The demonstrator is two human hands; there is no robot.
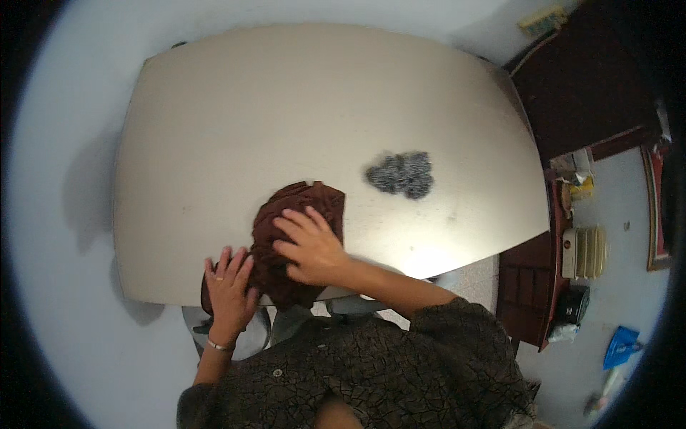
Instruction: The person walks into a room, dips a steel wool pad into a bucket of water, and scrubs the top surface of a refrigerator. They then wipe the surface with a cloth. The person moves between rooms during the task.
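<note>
A dark brown, wrinkled piece of cloth [327, 206] lies at the near edge of the table, part of it hanging over the side. My right hand [311, 249] rests on top of it with spread fingers, palm down. At the cloth's left end my left hand [230, 287] lies flat over a smaller brown part, its fingers pointing away from me. Neither hand shows a clear grip. Beyond the cloth to the right, a grey-and-black mottled item [402, 174] sits on the tabletop; it is blurred, and I cannot tell what it is.
The pale tabletop [300, 96] reaches far ahead with bowed edges. Dark wooden furniture [528, 289] stands at the right, bearing a cream ribbed container [584, 252] and a black box [576, 304]. A blue object [621, 347] is at the far right. Chair parts show under the near edge.
</note>
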